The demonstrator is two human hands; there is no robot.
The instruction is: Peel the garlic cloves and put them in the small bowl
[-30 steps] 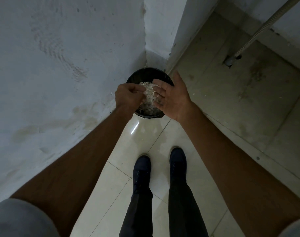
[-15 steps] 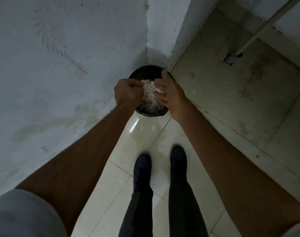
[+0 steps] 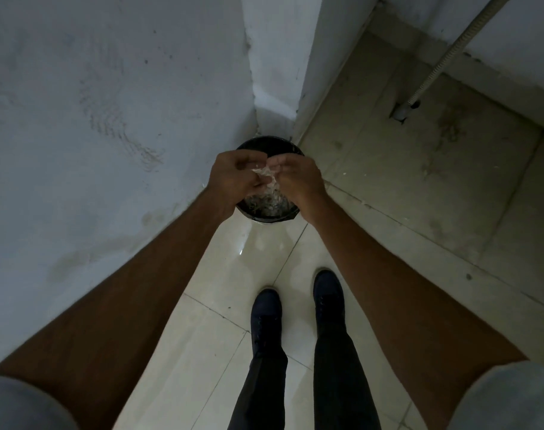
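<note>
One wide-angle camera, worn on the person's head, looks steeply down along both outstretched arms; the left hand [image 3: 233, 178] and right hand [image 3: 300, 181] meet close at mid-frame on garlic skins [image 3: 266, 174] over a black bin [image 3: 272, 219] in the wall corner, shoes [image 3: 266, 311] on the tiled floor [image 3: 230, 262] below.

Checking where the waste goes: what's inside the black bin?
Pale papery scraps lie in the bin. The left hand and right hand hold more above it, covering its middle.

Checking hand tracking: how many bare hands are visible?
2: the left hand and the right hand, side by side above the round black bin, both pinching pale papery garlic skins.
</note>
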